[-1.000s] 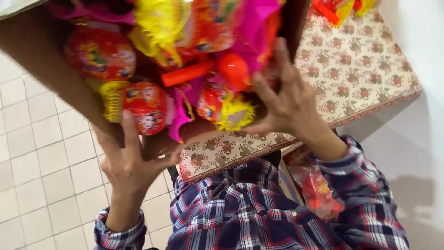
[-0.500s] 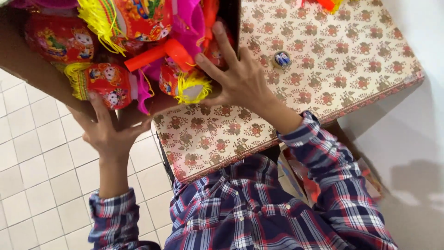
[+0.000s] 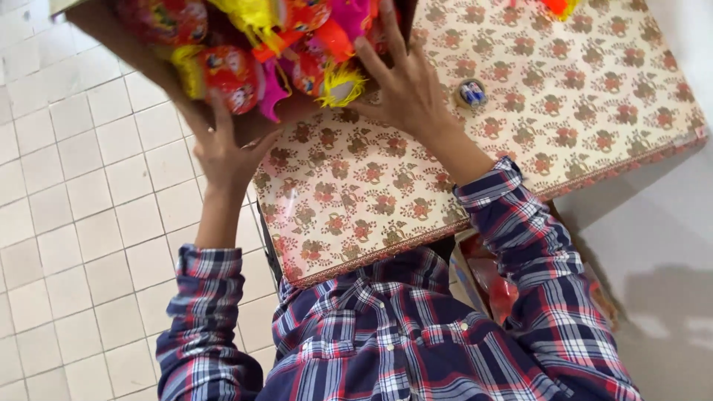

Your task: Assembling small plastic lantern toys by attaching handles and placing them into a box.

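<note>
Single head camera, steep downward look, close over hands, floral table point(image 3: 564, 111), tiled floor point(image 3: 82, 215).

Brown cardboard box point(image 3: 134, 44) sits tilted in the upper left of the frame. It's stuffed with bright red, yellow and pink toys point(image 3: 260, 44).

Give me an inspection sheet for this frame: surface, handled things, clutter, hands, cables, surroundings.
Surface: table under a floral-patterned cover.
Handled things: cardboard box full of bright packaged toys, tilted at the table's edge.
Clutter: small round object lying on the cover; more coloured items at the table's far edge.
Hands: left hand under the box's lower edge; right hand against its side, fingers spread.
Cables: nothing seen.
Surroundings: white tiled floor; packaged goods below the table.
</note>
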